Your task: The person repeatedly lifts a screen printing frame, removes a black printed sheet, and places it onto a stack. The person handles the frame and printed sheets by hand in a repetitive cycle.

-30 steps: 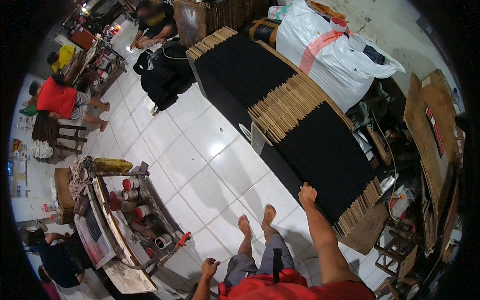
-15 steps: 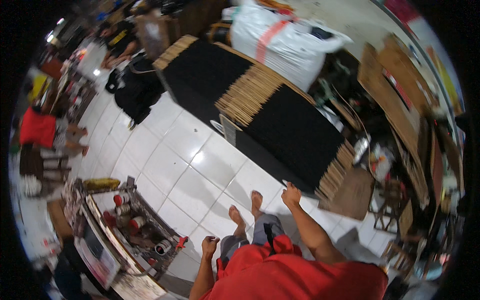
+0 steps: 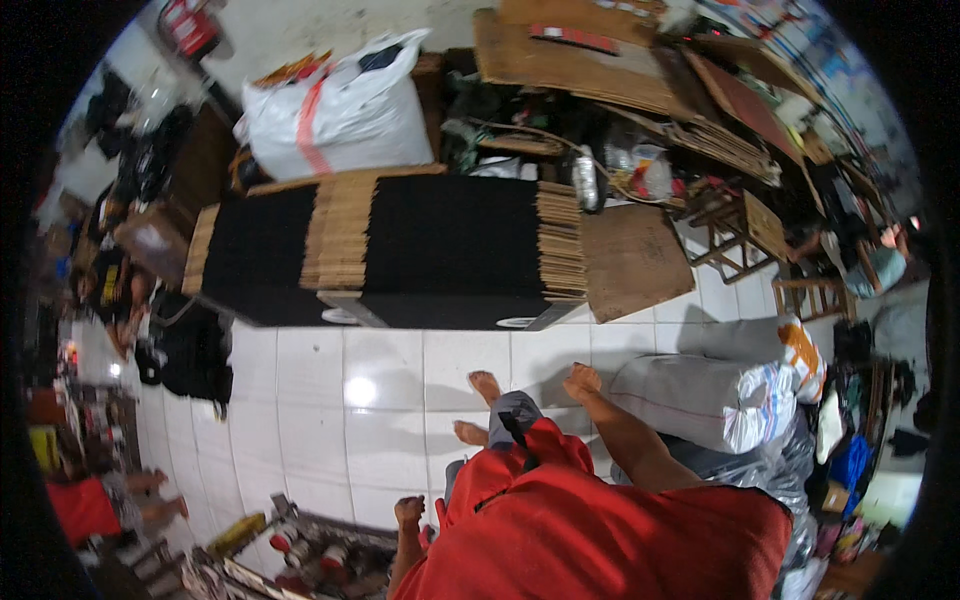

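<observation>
Apparently stiff, the black-topped board stack (image 3: 450, 240) lies far centre; whole block likely heavy, single boards probably light, pale ends (image 3: 560, 240) the better hold. Right hand (image 3: 582, 382) half curled, left hand (image 3: 409, 510) loosely curled; whether either grips anything, cannot tell. Woven sack (image 3: 670, 400) right, tins (image 3: 283, 542) near left; big white bag (image 3: 370, 110) blocks far side

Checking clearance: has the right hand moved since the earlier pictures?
Yes: the right hand has moved away from the black stack, from over its near edge to above the floor.
</observation>
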A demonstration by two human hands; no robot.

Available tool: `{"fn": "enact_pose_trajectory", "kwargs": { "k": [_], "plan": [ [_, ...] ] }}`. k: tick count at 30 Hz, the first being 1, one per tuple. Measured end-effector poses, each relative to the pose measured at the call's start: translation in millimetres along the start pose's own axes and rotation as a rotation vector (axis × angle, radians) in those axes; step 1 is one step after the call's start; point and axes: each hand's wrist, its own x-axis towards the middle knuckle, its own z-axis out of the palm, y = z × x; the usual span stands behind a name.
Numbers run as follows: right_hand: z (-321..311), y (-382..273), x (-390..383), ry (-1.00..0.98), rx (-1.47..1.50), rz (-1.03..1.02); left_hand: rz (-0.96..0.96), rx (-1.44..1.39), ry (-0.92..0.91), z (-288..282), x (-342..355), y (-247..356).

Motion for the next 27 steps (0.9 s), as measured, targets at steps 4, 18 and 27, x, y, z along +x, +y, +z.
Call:
{"fn": "enact_pose_trajectory", "kwargs": {
  "k": [4, 18, 27],
  "plan": [
    [10.2, 24.5, -16.8, 0.209, 0.14, 0.041, 0.206, 0.448, -0.152, -10.9, 49.6, -5.2],
    [125.4, 122.6, -28.5, -0.121, 0.113, 0.041, 0.084, -0.056, -0.297, -27.1, 119.9, 150.5],
    [118.1, 130.8, 50.1, 0.106, -0.381, -0.623, 0.147, 0.063, -0.371, 68.3, 127.0, 277.2]
  ]
}}
